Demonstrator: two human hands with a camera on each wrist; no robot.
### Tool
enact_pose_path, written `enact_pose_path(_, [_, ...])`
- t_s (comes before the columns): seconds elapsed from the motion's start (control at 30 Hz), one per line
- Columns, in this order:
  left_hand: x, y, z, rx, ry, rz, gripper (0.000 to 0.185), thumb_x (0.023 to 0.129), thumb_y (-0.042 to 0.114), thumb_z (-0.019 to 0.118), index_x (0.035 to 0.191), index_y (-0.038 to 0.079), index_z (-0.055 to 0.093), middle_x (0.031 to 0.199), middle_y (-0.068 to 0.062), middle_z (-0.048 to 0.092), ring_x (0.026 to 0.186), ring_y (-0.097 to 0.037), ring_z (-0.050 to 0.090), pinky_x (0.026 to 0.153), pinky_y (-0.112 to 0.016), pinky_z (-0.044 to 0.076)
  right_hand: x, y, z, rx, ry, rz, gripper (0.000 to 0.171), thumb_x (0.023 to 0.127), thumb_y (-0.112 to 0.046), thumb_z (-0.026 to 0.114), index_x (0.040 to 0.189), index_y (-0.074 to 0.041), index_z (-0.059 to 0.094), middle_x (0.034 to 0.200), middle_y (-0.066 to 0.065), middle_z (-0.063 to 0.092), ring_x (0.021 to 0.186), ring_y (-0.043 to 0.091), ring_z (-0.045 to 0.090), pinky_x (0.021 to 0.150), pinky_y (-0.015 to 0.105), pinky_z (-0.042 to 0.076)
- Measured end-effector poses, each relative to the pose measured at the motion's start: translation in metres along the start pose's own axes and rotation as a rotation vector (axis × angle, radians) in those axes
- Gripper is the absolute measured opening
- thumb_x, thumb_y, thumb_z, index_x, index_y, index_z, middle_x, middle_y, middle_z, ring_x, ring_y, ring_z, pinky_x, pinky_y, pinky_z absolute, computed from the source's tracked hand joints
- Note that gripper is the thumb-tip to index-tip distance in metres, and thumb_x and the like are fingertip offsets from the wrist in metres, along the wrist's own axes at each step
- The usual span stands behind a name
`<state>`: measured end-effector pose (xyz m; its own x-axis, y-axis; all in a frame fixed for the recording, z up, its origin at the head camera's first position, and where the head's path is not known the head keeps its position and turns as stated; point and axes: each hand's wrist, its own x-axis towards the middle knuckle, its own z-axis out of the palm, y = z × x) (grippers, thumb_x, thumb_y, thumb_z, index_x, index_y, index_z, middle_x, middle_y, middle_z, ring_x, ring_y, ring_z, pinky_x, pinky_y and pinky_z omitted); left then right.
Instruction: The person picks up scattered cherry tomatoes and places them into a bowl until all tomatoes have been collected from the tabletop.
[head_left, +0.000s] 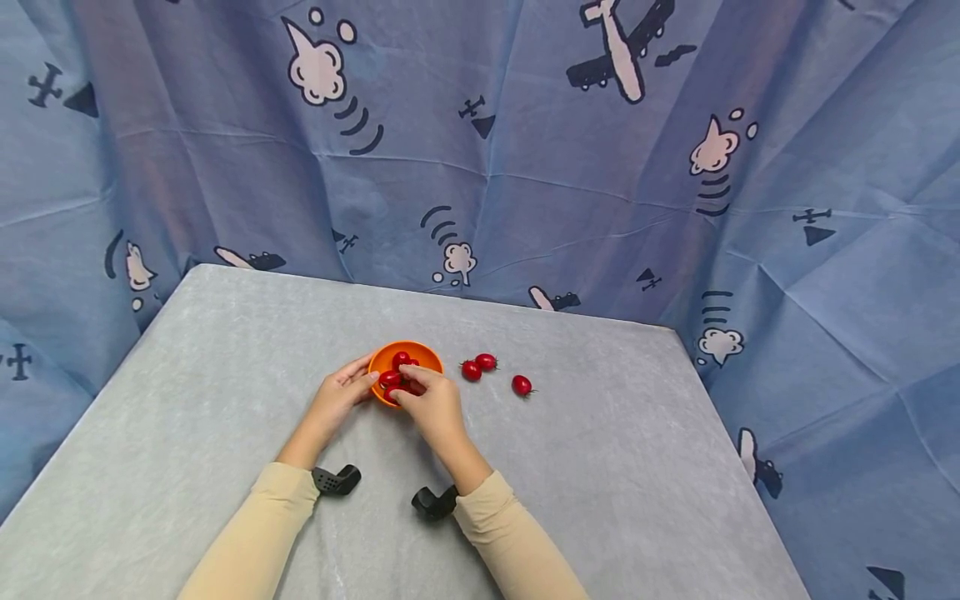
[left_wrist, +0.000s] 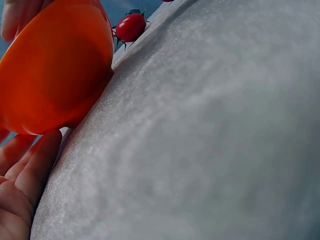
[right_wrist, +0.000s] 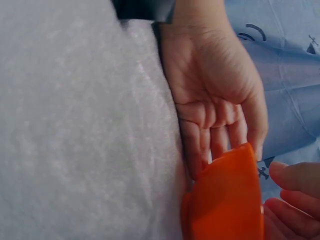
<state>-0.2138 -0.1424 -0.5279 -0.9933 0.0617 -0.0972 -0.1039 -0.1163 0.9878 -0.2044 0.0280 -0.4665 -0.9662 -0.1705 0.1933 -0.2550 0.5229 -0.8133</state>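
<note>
An orange bowl stands on the table, with several red cherry tomatoes inside. My left hand holds the bowl from its left side. In the right wrist view, that hand's thumb is at the rim and its fingers lie against the outer wall. My right hand reaches over the near right rim, thumb and forefinger apart above the tomatoes. No tomato shows between these fingers in the right wrist view. The right hand covers part of the bowl's contents.
Two cherry tomatoes lie close together right of the bowl, and a single tomato lies farther right. A pale grey cloth covers the table. Behind it hangs a blue patterned curtain. Each wrist wears a black device.
</note>
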Motion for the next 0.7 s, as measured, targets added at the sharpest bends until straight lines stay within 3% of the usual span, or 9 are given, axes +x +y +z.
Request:
enact_pose_path(0.33, [0.001, -0.001, 0.001, 0.003, 0.013, -0.022, 0.052, 0.101, 0.015, 0.055, 0.150, 0.000, 0.041, 0.150, -0.023, 0.046, 0.098, 0.012, 0.060, 0.084, -0.011, 0.052, -0.004, -0.002, -0.020, 0.123, 0.054, 0.079, 0.037, 0.080, -0.006, 0.082, 0.115, -0.001, 0.074, 0.117, 0.016, 0.073, 0.107, 0.028, 0.071, 0.085, 0.032, 0.059])
enact_pose_path(0.47, [0.001, 0.000, 0.002, -0.006, 0.011, -0.019, 0.053, 0.101, 0.013, 0.055, 0.150, -0.001, 0.040, 0.150, -0.024, 0.046, 0.097, 0.011, 0.060, 0.084, -0.012, 0.052, -0.005, 0.003, -0.031, 0.218, 0.087, 0.109, 0.038, 0.080, -0.002, 0.080, 0.117, 0.003, 0.072, 0.119, 0.019, 0.072, 0.109, 0.033, 0.070, 0.087, 0.033, 0.058])
enact_pose_path(0.7, [0.001, 0.002, 0.002, -0.006, 0.024, -0.034, 0.054, 0.101, 0.014, 0.055, 0.150, -0.001, 0.039, 0.150, -0.025, 0.044, 0.096, 0.013, 0.059, 0.083, -0.010, 0.052, -0.005, 0.012, -0.048, 0.220, 0.143, 0.122, 0.038, 0.080, -0.001, 0.080, 0.117, 0.002, 0.072, 0.116, 0.019, 0.072, 0.108, 0.035, 0.070, 0.091, 0.037, 0.056])
